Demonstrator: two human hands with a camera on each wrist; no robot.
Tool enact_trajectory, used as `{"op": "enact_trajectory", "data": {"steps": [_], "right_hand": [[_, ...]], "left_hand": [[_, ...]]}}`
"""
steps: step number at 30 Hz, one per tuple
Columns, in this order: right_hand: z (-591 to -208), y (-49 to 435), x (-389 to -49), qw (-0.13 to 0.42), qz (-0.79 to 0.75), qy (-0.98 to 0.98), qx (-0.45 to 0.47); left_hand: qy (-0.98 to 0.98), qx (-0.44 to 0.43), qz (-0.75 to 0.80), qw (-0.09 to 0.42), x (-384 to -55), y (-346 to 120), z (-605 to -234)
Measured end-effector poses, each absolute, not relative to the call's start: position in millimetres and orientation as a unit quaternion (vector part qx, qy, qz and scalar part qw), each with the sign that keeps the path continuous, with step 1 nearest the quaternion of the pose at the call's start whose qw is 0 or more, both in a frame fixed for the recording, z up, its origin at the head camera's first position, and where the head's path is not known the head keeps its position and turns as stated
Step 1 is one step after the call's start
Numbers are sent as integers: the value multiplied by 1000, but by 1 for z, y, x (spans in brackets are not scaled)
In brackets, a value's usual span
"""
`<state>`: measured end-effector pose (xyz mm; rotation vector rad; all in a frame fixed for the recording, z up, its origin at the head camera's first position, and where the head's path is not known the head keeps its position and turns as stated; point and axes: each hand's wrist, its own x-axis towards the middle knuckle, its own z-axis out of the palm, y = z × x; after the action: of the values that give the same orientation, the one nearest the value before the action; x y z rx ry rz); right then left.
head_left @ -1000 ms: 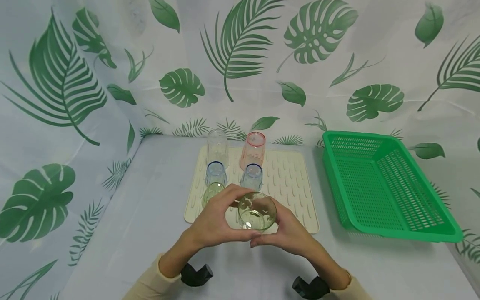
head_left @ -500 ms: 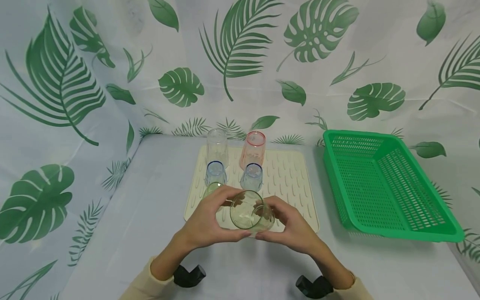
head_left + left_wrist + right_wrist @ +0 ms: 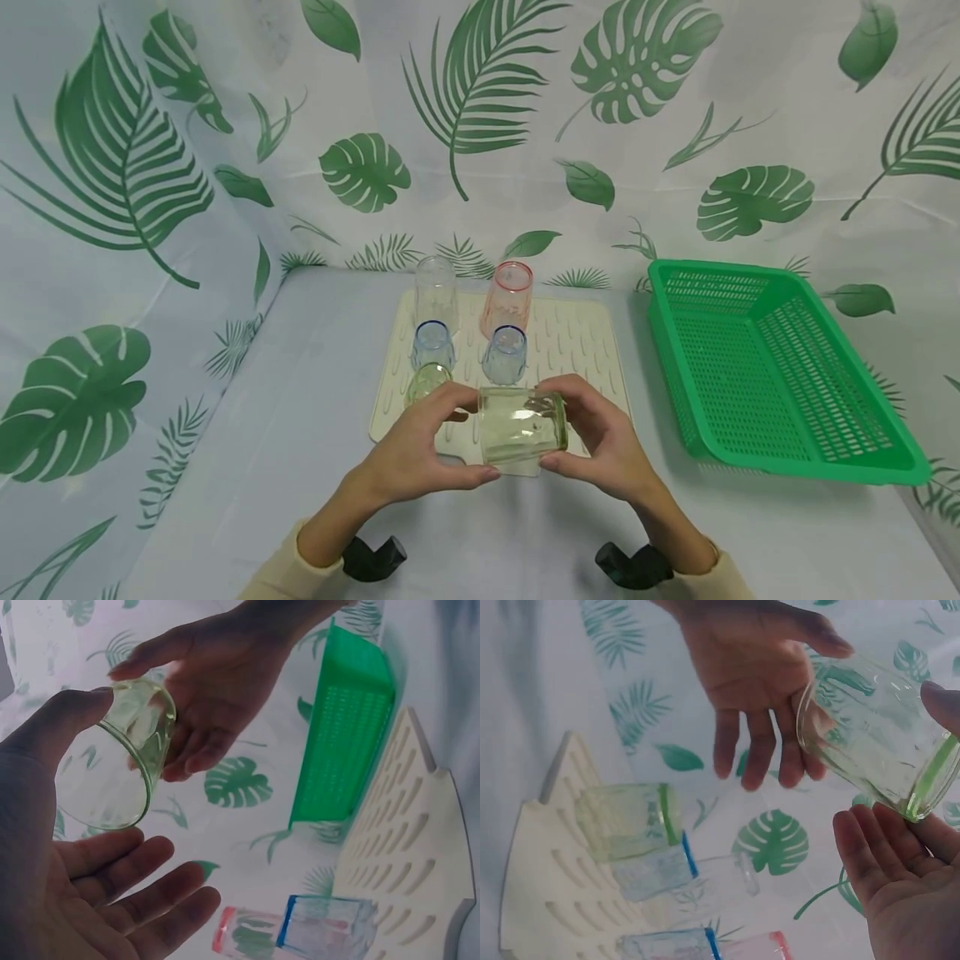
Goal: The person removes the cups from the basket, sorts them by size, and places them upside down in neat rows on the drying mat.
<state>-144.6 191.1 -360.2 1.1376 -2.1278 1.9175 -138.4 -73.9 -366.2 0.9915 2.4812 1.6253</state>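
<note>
A pale green glass lies sideways above the front of a cream drying mat, its mouth facing left. My right hand pinches it near the base, thumb in front and fingers behind. My left hand is spread around the rim; in the left wrist view its thumb is right at the rim and its fingers reach out loosely below. Another green glass stands on the mat behind my left hand, partly hidden. Two small blue-rimmed glasses stand beyond it.
At the mat's back stand a tall clear glass and a tall pink-rimmed glass. A green plastic basket sits on the right of the white-covered table. A leaf-patterned cloth hangs behind.
The green glass has turned from mouth towards the camera to lying sideways with its mouth left. My right hand has shifted right, around to its base, and the hands are farther apart.
</note>
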Motion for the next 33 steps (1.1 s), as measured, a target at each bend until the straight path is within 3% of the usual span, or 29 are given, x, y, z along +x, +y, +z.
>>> {"op": "enact_trajectory", "data": {"steps": [12,19,33], "right_hand": [[-353,183,-154,79,649,-648,391],[-353,181,-155,100,661,-638,382],[-370,178,-162,73,637,-715,279]], "left_hand": [[829,294,476,-8,-135,-77,-367],[856,264,435,-93,-130,-89,-372],[885,176,404,-148,-128,-123,-396]]}}
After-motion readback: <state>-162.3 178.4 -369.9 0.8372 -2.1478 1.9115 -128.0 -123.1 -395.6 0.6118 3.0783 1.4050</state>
